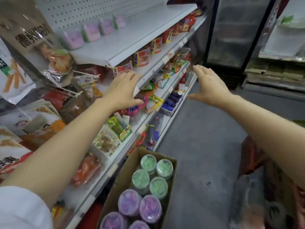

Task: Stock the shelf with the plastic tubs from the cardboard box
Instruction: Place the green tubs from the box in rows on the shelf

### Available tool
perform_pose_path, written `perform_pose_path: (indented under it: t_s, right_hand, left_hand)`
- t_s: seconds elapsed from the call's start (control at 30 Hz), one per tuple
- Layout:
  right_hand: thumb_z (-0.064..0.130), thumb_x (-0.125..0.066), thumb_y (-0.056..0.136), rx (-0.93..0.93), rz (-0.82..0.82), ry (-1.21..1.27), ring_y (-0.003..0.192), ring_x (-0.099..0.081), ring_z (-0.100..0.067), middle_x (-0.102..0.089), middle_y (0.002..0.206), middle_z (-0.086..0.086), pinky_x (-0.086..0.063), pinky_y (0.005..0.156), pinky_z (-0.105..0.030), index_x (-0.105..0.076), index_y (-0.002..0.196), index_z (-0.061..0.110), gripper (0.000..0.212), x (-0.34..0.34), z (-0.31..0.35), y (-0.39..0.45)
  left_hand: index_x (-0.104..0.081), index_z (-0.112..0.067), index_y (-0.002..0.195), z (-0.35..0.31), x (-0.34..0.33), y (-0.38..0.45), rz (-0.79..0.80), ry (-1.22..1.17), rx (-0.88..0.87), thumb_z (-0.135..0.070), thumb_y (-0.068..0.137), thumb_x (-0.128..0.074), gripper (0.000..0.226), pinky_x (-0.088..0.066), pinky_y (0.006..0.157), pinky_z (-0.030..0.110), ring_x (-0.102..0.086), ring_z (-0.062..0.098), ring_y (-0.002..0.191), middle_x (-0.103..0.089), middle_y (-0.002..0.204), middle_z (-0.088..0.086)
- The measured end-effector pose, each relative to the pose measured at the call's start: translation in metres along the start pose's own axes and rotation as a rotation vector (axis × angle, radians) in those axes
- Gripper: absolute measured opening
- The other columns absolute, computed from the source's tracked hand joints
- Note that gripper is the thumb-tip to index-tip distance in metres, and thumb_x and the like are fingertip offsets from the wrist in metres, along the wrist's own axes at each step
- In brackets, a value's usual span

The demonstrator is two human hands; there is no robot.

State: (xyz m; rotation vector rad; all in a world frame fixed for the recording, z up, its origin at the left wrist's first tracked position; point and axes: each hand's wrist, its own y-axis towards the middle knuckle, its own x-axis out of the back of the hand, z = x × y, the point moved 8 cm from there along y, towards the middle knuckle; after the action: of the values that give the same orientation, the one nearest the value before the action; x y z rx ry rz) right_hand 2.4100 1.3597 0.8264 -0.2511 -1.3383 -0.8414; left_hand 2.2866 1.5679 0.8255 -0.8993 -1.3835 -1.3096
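A cardboard box [115,187] stands on the floor at the foot of the shelving, holding several round plastic tubs, green ones [148,163] at the far end and purple ones [150,209] nearer me. Several tubs with pink and green contents [91,33] stand in a row at the back of the white top shelf [132,35]. My left hand [123,91] hovers in front of the second shelf's edge, fingers spread, holding nothing. My right hand [208,86] is stretched out over the aisle, fingers straight and empty.
Lower shelves are packed with red cup noodles [142,57] and snack packets [107,141]. Hanging snack bags [54,58] crowd the left. A glass-door fridge [234,30] stands at the aisle's end. Grey floor [206,146] lies to the right of the box.
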Motion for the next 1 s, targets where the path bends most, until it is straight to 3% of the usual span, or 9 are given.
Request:
perform_pose_path:
  t_s: [0.1,0.27,0.6,0.73,0.8,1.0]
  right_hand:
    - [0.032,-0.080,0.071,-0.030,0.048,0.021,0.130,-0.037,-0.037,-0.040,0.142,-0.019,-0.032,0.108,-0.042,-0.034,0.141,0.001,0.089,-0.063,0.003,-0.008]
    - [0.036,-0.077,0.077,-0.057,0.239,0.006,0.145,-0.017,-0.030,-0.020,0.157,-0.018,-0.010,0.121,-0.036,-0.016,0.151,0.002,0.102,-0.190,0.004,-0.033]
    - [0.038,-0.062,0.088,-0.204,0.537,0.018,0.149,-0.006,-0.025,-0.007,0.161,-0.012,0.000,0.120,-0.032,-0.004,0.153,0.007,0.092,-0.417,-0.014,-0.130]
    - [0.033,-0.068,0.083,-0.277,0.573,0.092,0.147,-0.015,-0.028,-0.018,0.159,-0.014,-0.009,0.119,-0.033,-0.015,0.152,0.007,0.091,-0.480,-0.015,-0.166]
    - [0.033,-0.066,0.084,-0.317,0.607,0.107,0.148,-0.014,-0.028,-0.016,0.159,-0.014,-0.014,0.118,-0.034,-0.012,0.153,0.007,0.091,-0.505,-0.016,-0.182]
    - [0.029,-0.055,0.093,-0.401,0.768,0.108,0.149,-0.004,-0.023,-0.003,0.162,-0.009,-0.009,0.119,-0.030,0.001,0.154,0.010,0.085,-0.555,-0.019,-0.221]
  left_hand:
    - [-0.031,-0.019,0.146,0.016,-0.058,-0.024,0.045,-0.037,0.042,-0.056,0.071,-0.074,0.094,-0.039,0.104,0.041,-0.039,0.025,0.130,-0.040,0.144,0.002]
    - [-0.032,-0.020,0.146,0.037,-0.173,-0.063,0.169,-0.083,0.088,-0.058,0.074,-0.069,0.089,-0.038,0.105,0.038,-0.041,0.023,0.129,-0.042,0.141,-0.001]
    - [-0.031,-0.022,0.146,0.051,-0.400,-0.132,0.478,-0.172,0.157,-0.053,0.077,-0.067,0.083,-0.036,0.107,0.037,-0.040,0.024,0.130,-0.041,0.143,0.000]
    - [-0.032,-0.021,0.145,0.055,-0.469,-0.148,0.575,-0.170,0.162,-0.047,0.080,-0.066,0.078,-0.031,0.112,0.038,-0.038,0.025,0.133,-0.036,0.148,0.002]
    - [-0.036,-0.021,0.142,0.055,-0.496,-0.151,0.600,-0.166,0.163,-0.045,0.082,-0.065,0.071,-0.032,0.111,0.037,-0.039,0.024,0.132,-0.040,0.145,0.002]
    - [-0.043,-0.020,0.138,0.056,-0.556,-0.157,0.677,-0.179,0.159,-0.043,0.084,-0.062,0.062,-0.033,0.108,0.036,-0.041,0.024,0.129,-0.047,0.137,0.003]
